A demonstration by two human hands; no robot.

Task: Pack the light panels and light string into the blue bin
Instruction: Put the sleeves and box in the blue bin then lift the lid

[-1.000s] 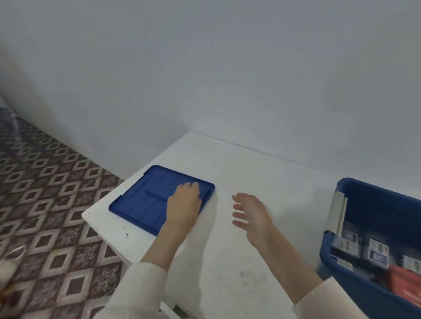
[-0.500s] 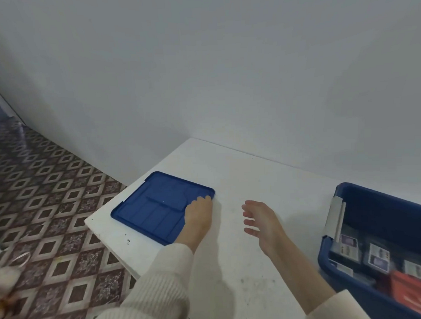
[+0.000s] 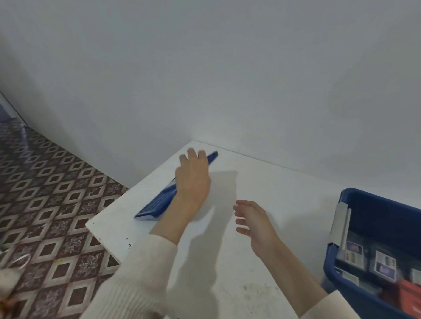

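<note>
One blue bin (image 3: 398, 224) sits at the table's (image 3: 265, 181) right edge and holds labelled packs (image 3: 385, 264), a red box (image 3: 417, 295) and a pale flat panel (image 3: 340, 222) upright against its left wall. Well apart, at the far left, the blue lid (image 3: 158, 204) stands steeply tilted. The left hand (image 3: 193, 181) grips it, fingers curled over its upper edge. The right hand (image 3: 257, 224) hovers between lid and bin, fingers spread and relaxed, holding nothing. Patterned floor tiles (image 3: 50, 188) lie to the left.
</note>
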